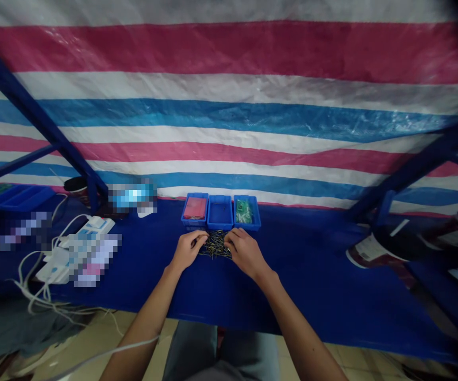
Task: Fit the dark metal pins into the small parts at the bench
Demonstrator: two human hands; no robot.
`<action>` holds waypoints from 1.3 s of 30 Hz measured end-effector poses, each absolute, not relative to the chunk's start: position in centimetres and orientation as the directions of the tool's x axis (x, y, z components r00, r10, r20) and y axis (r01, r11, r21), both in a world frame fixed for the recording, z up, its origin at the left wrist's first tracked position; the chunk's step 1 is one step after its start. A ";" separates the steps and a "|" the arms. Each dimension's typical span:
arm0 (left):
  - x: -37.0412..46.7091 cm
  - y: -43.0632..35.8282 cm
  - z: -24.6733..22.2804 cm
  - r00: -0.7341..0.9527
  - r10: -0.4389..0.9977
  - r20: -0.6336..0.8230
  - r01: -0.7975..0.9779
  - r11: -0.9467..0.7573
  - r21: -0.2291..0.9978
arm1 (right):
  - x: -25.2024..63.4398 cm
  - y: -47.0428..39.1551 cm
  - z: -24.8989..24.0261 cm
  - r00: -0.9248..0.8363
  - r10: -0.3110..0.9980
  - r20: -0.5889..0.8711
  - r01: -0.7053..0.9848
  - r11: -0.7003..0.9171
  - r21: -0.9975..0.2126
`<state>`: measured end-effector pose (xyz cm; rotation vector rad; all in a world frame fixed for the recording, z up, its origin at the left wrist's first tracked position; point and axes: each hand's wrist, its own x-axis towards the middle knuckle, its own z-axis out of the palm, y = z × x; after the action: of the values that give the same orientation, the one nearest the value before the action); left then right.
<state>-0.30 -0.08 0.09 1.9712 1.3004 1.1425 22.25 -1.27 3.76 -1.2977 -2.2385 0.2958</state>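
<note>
From the head camera, we have our left hand [187,250] and right hand [245,252] curled over either end of a heap of thin metal pins [215,245] on the blue table cover [312,275], fingers apparently pinching into it (too small to tell which pins). Three blue bins [220,212] sit just behind, within easy reach for sorting.
</note>
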 end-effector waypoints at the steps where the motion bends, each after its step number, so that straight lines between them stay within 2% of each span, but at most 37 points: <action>1: -0.3 -0.1 0.0 0.200 0.909 0.366 0.491 -0.416 0.766 | 22.0 -0.8 3.7 -0.395 0.857 0.331 0.736 0.510 -0.444; 6: -0.1 0.0 0.0 0.250 0.894 0.372 0.546 -0.447 0.709 | 20.0 0.2 3.0 -0.371 0.873 0.317 0.686 0.487 -0.540; 14: -0.3 0.0 -0.1 0.231 0.907 0.351 0.548 -0.419 0.724 | 19.2 0.4 1.3 -0.382 0.801 0.460 0.515 0.599 -0.614; 17: -0.2 0.0 0.1 0.273 0.900 0.340 0.528 -0.436 0.729 | 19.4 -0.1 0.4 -0.377 0.781 0.497 0.480 0.624 -0.617; 24: -0.2 -0.1 0.2 0.331 0.875 0.354 0.489 -0.480 0.729 | 19.1 -0.5 -0.2 -0.274 0.799 0.534 0.469 0.596 -0.652; 39: -0.2 -0.1 0.1 0.337 0.873 0.352 0.475 -0.480 0.738 | 19.1 -0.5 -0.3 -0.322 0.807 0.496 0.553 0.585 -0.593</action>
<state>-0.22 -0.05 0.06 2.0900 1.1776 1.0175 19.14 -0.53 -0.28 -1.0800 -2.0201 0.4057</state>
